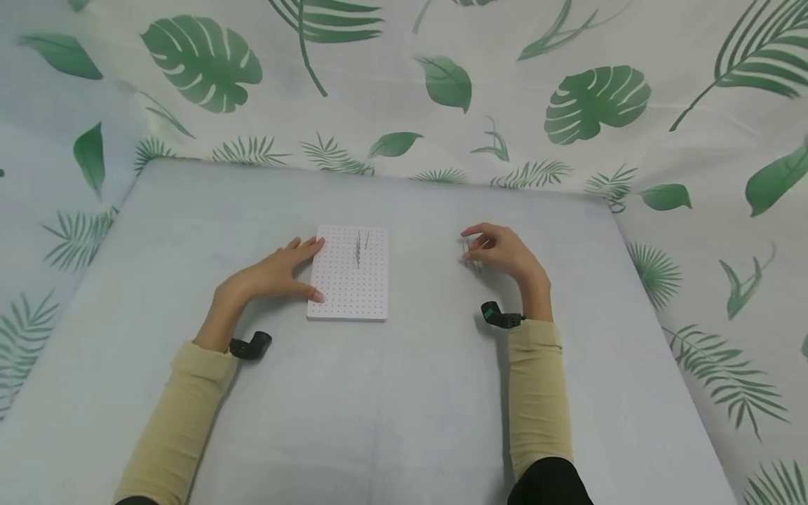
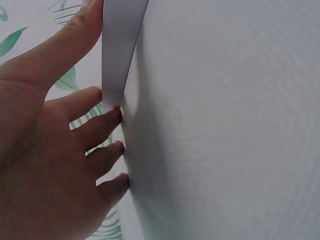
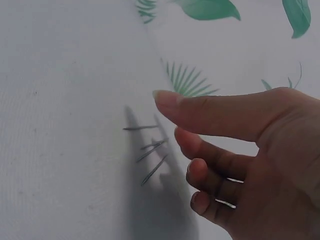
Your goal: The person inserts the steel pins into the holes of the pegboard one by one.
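A white board with a grid of small holes [image 1: 344, 287] lies on the table. Several thin dark metal pins [image 1: 358, 249] stand in its upper part. At its left edge rests my left hand [image 1: 271, 273], with thumb and index finger spread against the board; the left wrist view shows the fingertips along the board's side wall [image 2: 120, 45]. Over to the right, my right hand [image 1: 501, 251] hovers above several loose pins [image 3: 152, 150] on the table. Its thumb and fingers are apart, with no pin visibly between them. The right index finger is largely hidden in the right wrist view.
A pale cloth covers the table [image 1: 379, 421]. Behind and beside it hangs a white curtain [image 1: 499, 77] printed with green leaves. Black wrist cameras sit on the left wrist [image 1: 251, 346] and the right wrist [image 1: 501, 315], close above the table.
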Demonstrator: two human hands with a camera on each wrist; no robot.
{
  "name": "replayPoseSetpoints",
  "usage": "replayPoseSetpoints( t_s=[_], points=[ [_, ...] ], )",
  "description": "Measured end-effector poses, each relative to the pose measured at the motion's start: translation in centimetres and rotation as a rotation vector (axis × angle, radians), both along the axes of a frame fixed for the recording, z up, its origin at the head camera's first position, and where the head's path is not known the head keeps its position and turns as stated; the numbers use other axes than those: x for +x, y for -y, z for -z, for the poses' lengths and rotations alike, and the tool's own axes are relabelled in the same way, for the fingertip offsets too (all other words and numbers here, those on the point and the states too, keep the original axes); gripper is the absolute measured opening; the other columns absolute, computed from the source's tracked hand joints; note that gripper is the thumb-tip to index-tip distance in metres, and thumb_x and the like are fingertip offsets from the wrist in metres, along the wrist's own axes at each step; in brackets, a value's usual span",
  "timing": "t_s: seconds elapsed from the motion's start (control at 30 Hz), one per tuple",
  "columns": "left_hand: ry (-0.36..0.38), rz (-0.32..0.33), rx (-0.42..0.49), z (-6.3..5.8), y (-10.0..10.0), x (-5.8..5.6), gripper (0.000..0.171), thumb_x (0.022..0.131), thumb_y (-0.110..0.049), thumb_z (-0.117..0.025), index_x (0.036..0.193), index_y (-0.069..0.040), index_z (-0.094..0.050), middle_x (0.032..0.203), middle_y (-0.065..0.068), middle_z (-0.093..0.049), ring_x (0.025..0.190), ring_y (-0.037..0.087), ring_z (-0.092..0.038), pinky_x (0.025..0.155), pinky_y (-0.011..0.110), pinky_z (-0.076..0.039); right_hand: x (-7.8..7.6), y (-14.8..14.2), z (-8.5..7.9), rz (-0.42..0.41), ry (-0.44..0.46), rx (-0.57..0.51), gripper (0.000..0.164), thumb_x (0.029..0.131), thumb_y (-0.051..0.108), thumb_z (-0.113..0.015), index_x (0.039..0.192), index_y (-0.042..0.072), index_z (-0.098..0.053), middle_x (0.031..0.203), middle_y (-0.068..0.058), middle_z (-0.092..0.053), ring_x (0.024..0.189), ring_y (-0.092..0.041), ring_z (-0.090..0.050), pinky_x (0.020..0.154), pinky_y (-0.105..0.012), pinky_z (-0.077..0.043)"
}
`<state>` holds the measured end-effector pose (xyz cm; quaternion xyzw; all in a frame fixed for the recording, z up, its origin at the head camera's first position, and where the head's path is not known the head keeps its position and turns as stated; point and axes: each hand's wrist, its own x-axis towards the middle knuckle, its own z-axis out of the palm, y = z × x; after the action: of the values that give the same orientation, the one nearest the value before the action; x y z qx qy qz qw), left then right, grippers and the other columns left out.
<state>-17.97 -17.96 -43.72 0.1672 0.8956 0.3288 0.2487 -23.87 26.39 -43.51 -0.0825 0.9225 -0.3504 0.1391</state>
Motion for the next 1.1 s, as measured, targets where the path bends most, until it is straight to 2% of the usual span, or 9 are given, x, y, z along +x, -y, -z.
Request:
replayPoseSetpoints(
  t_s=[0.13, 0.27, 0.4, 0.57, 0.67, 0.9, 1.1],
  points=[
    [-0.005, 0.004, 0.001, -0.1, 0.1, -0.2, 0.107, 0.086, -0.038, -0.083, 0.166, -0.01, -0.016, 0.173, 0.018, -0.008, 0.159, 0.044, 0.004, 0.126, 0.067, -0.002, -0.3, -0.2, 0.1, -0.009, 0.03, -0.006, 0.052, 0.089, 0.021, -0.082, 0.137, 0.013, -0.064, 0.106, -0.015, -0.064, 0.094, -0.025, -0.06, 0.091, -0.038, -0.045],
    [0.002, -0.004, -0.012, -0.2, 0.2, -0.3, 0.108, 0.086, -0.038, -0.083, 0.166, -0.012, -0.016, 0.173, 0.016, -0.007, 0.159, 0.043, 0.005, 0.126, 0.068, -0.003, -0.3, -0.3, 0.0, -0.033, 0.051, -0.031, 0.058, 0.088, 0.018, -0.083, 0.141, 0.011, -0.061, 0.105, -0.015, -0.063, 0.092, -0.023, -0.058, 0.091, -0.035, -0.044],
    [0.009, -0.007, -0.02, -0.3, 0.2, -0.5, 0.108, 0.086, -0.037, -0.083, 0.166, -0.012, -0.015, 0.173, 0.015, -0.007, 0.159, 0.042, 0.005, 0.126, 0.068, -0.003, 0.1, -0.1, -0.6, -0.057, 0.065, -0.055, 0.06, 0.088, 0.01, -0.082, 0.143, 0.005, -0.058, 0.103, -0.016, -0.061, 0.089, -0.022, -0.055, 0.088, -0.033, -0.042],
    [0.009, -0.008, -0.021, -0.4, 0.1, -0.4, 0.107, 0.087, -0.037, -0.082, 0.166, -0.012, -0.016, 0.173, 0.016, -0.007, 0.159, 0.043, 0.005, 0.125, 0.068, -0.002, 0.5, 0.5, -1.6, -0.068, 0.087, -0.071, 0.06, 0.087, 0.002, -0.08, 0.142, -0.003, -0.056, 0.104, -0.025, -0.057, 0.09, -0.027, -0.052, 0.088, -0.035, -0.04],
    [0.013, -0.008, -0.011, -0.5, 0.0, -0.3, 0.106, 0.087, -0.037, -0.082, 0.166, -0.011, -0.016, 0.173, 0.016, -0.008, 0.159, 0.044, 0.005, 0.125, 0.068, -0.002, 0.4, 0.2, -1.1, -0.063, 0.098, -0.066, 0.059, 0.087, 0.003, -0.08, 0.141, -0.002, -0.057, 0.104, -0.024, -0.056, 0.09, -0.026, -0.05, 0.088, -0.035, -0.038],
    [0.005, -0.008, -0.011, -0.2, -0.1, -0.2, 0.107, 0.086, -0.036, -0.083, 0.166, -0.012, -0.016, 0.173, 0.016, -0.008, 0.159, 0.042, 0.004, 0.126, 0.066, -0.001, -0.1, -0.6, 0.4, -0.038, 0.091, -0.061, 0.056, 0.085, 0.013, -0.085, 0.135, 0.007, -0.061, 0.101, -0.012, -0.055, 0.089, -0.02, -0.05, 0.087, -0.034, -0.039],
    [0.012, -0.013, -0.014, -0.1, -0.1, -0.1, 0.107, 0.086, -0.037, -0.083, 0.166, -0.011, -0.016, 0.173, 0.017, -0.008, 0.159, 0.043, 0.005, 0.126, 0.066, -0.001, -0.1, -0.7, 0.8, -0.039, 0.086, -0.06, 0.054, 0.085, 0.013, -0.085, 0.132, 0.005, -0.061, 0.104, -0.015, -0.056, 0.09, -0.022, -0.05, 0.086, -0.035, -0.038]
  ],
)
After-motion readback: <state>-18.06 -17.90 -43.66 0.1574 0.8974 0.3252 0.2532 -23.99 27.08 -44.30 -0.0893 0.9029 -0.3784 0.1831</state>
